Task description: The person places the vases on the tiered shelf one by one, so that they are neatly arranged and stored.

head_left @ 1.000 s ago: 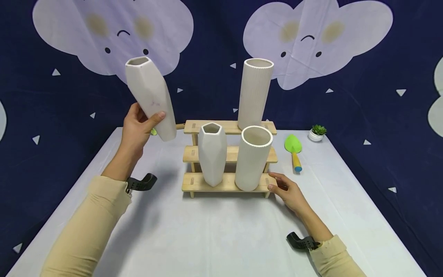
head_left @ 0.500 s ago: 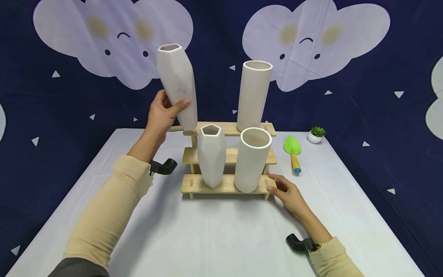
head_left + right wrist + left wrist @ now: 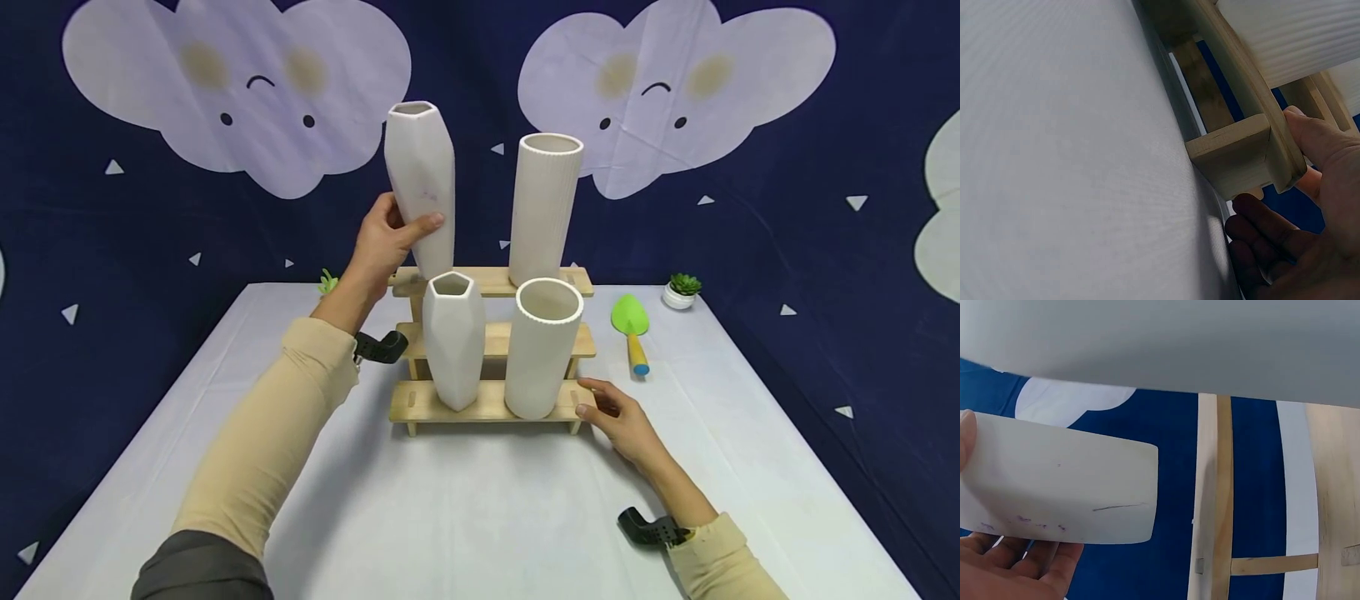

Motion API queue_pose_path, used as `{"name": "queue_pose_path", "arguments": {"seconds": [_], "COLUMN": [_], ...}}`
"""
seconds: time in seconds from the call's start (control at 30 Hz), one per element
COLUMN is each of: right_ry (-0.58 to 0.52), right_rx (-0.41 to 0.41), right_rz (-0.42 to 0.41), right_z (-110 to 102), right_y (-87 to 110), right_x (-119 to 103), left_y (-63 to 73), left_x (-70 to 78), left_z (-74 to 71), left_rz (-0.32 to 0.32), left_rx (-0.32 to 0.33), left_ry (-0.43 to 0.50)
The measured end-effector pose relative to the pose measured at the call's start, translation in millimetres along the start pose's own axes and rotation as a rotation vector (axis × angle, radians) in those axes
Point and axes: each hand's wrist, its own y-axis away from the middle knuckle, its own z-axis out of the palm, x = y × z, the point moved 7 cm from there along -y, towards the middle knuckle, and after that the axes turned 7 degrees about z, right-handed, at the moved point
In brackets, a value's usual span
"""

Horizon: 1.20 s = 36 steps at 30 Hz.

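My left hand (image 3: 382,242) grips a white faceted vase (image 3: 423,175) by its lower half, thumb on the near side. The vase leans slightly; in the left wrist view a gap separates its base (image 3: 1141,494) from the top shelf (image 3: 1207,506). Purple smudges and a dark line mark its side. A three-step wooden stand (image 3: 491,402) bears a second faceted vase (image 3: 453,350) and a ribbed cylinder vase (image 3: 540,367) lower down, and a taller ribbed vase (image 3: 543,208) on the top step. My right hand (image 3: 622,421) holds the bottom step's right end, thumb against the board (image 3: 1275,125).
Right of the stand lie a green trowel (image 3: 631,325) with a yellow handle and a small potted succulent (image 3: 681,292). Some green leaves (image 3: 327,282) show behind my left wrist. A dark blue cloud-print cloth (image 3: 465,50) hangs behind the white table (image 3: 465,517).
My left hand has carried the faceted vase rightward from beside the stand to just above the top step's left side, and the vase is more upright. My right hand has stayed at the stand.
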Motion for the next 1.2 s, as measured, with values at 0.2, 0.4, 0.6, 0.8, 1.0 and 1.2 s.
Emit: {"name": "queue_pose_path", "arguments": {"seconds": [0.2, 0.4, 0.6, 0.8, 1.0, 1.2], "right_ry": [-0.004, -0.012, -0.012, -0.007, -0.008, -0.008], "right_rx": [-0.003, -0.003, 0.001, 0.003, 0.0, 0.005], "right_rz": [0.001, 0.008, 0.001, 0.009, 0.021, 0.014], "right_z": [0, 1, 1, 1, 2, 0], "right_y": [5.9, 1.8, -0.5, -0.2, 0.0, -0.2], "right_x": [-9, -3, 1, 1, 2, 1], "left_y": [-4.5, -8.5, -11.7, -11.4, -10.4, -11.8], "left_x": [-4.8, -8.8, -15.1, -20.6, -24.5, -25.3], "left_z": [11.7, 19.0, 22.7, 26.4, 28.3, 29.2], "left_rz": [-0.016, -0.028, -0.047, -0.072, -0.087, -0.086], "left_rx": [-0.054, -0.087, -0.103, -0.115, -0.116, -0.108], "left_ry": [0.006, 0.009, 0.016, 0.013, 0.001, 0.006]}}
